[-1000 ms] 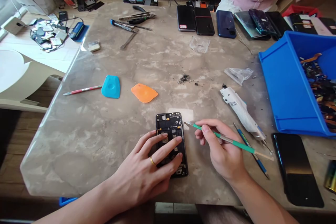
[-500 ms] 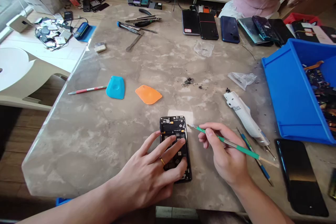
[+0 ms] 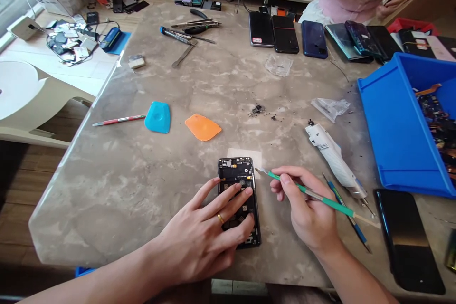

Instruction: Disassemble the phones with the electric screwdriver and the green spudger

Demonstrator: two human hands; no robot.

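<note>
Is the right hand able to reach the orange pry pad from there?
Probably yes: the right hand has open stone tabletop up to the orange pry pad, just past the opened phone. It would first need to release the green-handled pick it holds.

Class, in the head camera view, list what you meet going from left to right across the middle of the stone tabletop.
Red-handled metal pick → blue plastic pry pad → orange plastic pry pad → small heap of screws → white handheld tool → blue plastic bin
</note>
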